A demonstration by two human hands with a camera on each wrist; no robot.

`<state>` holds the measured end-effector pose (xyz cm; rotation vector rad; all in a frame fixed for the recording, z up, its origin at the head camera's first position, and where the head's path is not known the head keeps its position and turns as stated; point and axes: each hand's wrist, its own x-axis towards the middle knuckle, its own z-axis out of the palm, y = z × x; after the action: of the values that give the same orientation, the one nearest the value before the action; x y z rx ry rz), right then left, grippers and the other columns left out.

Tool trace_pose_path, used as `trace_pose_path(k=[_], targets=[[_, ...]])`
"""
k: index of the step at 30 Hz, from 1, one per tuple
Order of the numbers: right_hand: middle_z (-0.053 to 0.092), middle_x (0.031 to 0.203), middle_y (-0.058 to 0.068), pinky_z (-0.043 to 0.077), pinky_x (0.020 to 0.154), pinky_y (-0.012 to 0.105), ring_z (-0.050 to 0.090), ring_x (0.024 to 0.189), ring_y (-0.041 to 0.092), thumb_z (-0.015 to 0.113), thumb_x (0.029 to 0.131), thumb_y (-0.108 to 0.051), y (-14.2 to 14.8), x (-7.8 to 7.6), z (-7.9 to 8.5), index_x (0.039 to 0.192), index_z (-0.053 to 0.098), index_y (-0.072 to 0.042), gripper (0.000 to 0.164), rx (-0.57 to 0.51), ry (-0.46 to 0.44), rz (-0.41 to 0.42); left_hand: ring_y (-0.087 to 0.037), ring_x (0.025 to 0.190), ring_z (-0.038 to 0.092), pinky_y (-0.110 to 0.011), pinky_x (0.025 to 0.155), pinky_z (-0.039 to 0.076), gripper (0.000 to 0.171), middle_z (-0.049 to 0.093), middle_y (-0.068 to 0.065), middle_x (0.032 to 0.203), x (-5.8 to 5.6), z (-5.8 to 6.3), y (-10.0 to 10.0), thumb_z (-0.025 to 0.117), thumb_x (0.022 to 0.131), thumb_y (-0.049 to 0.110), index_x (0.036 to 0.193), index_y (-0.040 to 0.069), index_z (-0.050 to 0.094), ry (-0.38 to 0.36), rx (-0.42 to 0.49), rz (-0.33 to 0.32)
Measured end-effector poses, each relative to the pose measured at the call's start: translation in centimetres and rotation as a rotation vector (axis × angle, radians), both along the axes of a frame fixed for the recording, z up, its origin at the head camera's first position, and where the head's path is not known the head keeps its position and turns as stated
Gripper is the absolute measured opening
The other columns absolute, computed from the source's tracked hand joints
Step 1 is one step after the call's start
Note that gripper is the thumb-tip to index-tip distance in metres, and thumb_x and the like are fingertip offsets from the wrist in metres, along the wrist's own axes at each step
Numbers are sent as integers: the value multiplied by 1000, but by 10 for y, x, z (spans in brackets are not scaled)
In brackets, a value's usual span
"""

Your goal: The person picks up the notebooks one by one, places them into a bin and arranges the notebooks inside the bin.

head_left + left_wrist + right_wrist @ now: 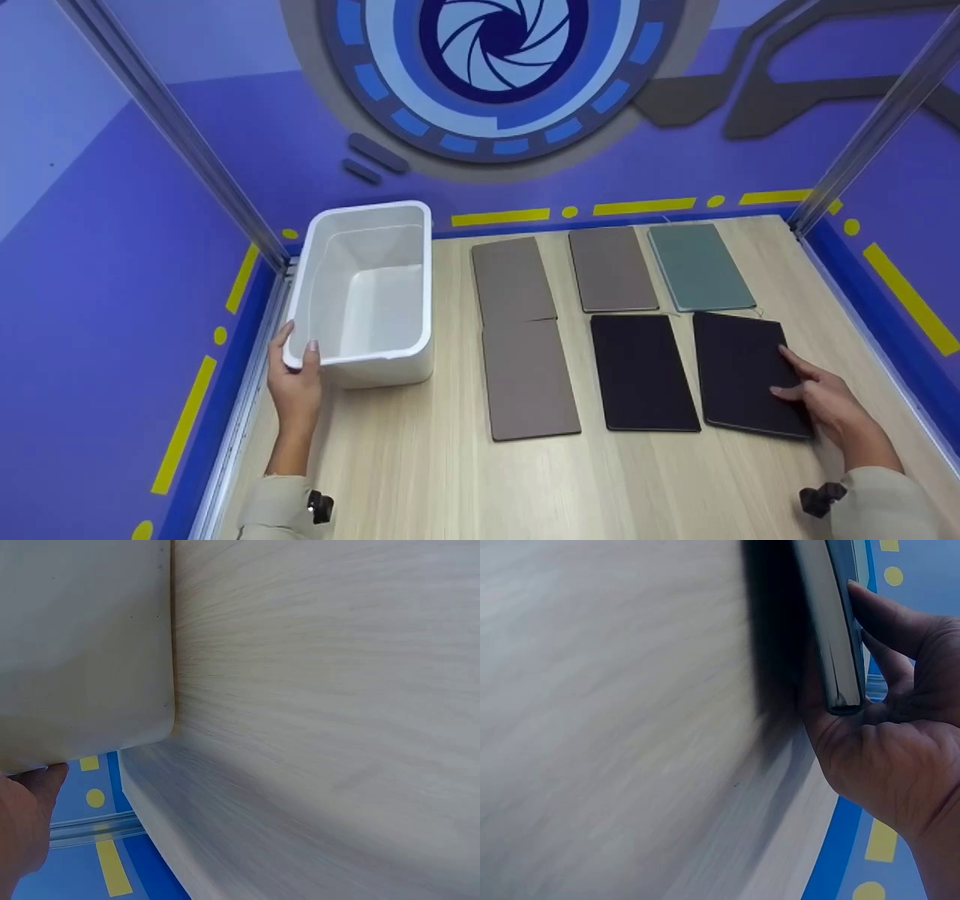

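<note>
A white plastic bin stands at the left of the table. My left hand grips its near left corner, thumb over the rim; in the left wrist view part of that hand shows at the bin's wall. At the right, my right hand holds a black notebook by its right edge. In the right wrist view, the thumb lies on the cover and other fingers go under the notebook, above a dark shadow. Some fingers are hidden beneath it.
Left of the held notebook lies another black notebook. Behind are a green notebook and a taupe one. Two more taupe notebooks, one far and one near, meet end to end beside the bin. Blue panel walls enclose the table.
</note>
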<state>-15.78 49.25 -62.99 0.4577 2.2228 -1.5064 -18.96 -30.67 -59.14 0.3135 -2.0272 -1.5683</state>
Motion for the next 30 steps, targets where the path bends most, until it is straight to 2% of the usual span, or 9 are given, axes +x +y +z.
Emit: trace_pose_path(k=[6,13,23,30], targets=[[-28,172,13,-2,130,65,-26,159,46,71,102,-19,-2,0,-1,168,-5,-31,101,-13,-14,-8,-7,127,53,-8,97,42,54,52,-10,162,-1,-1,-5,65,102,11,155,12,52,-5,-10,-21],[-28,172,14,-1,129,67,-26,158,48,72,101,-20,0,1,0,167,-5,-34,103,-8,-15,-4,-6,127,52,-8,97,42,54,51,-10,162,-2,-2,-4,64,103,12,156,12,51,-25,-24,-14],[-29,172,10,-4,130,65,-28,158,42,69,102,-17,4,5,-3,168,-3,-34,100,-66,-15,-22,-5,128,52,-7,98,42,55,51,-9,162,-2,-2,-3,64,103,11,156,12,51,-22,-11,-19],[-30,171,9,-6,130,63,-28,158,42,69,102,-16,4,3,1,168,-4,-34,100,-76,-12,-20,-10,133,51,-8,98,42,56,50,-8,164,-2,-4,-3,65,101,9,155,11,52,-6,5,-18]])
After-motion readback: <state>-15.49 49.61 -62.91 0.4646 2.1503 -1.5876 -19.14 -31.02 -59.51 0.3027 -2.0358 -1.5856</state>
